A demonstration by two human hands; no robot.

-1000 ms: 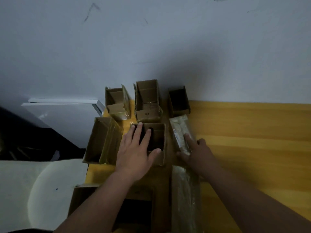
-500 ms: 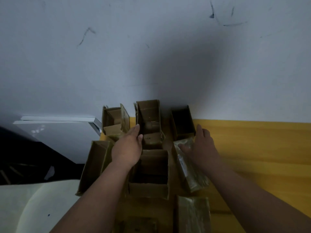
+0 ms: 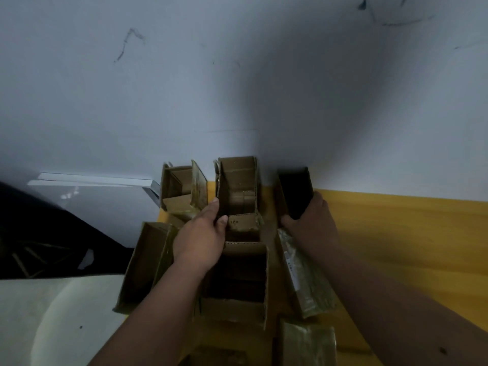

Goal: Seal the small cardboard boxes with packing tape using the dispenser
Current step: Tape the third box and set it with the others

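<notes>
Several small open cardboard boxes crowd the left end of a yellow table [image 3: 396,233]. My left hand [image 3: 200,239] grips the left wall of the middle back box [image 3: 239,191], thumb inside. My right hand [image 3: 309,223] holds the dark back right box [image 3: 294,191], fingers round its right side and thumb at its near end. A larger open box [image 3: 237,281] sits just in front, between my forearms. A sealed, tape-wrapped box [image 3: 303,276] lies under my right wrist. No tape dispenser is in view.
Another open box [image 3: 182,188] stands at the back left and a long one [image 3: 144,262] overhangs the table's left edge. A second taped box [image 3: 306,344] lies near the bottom. The grey wall rises right behind the boxes. A pale seat [image 3: 52,320] is at lower left.
Both hands have reached farther back: the left from the near box to the middle back box, the right off the taped box onto the dark back right box. The view tilted upward.
</notes>
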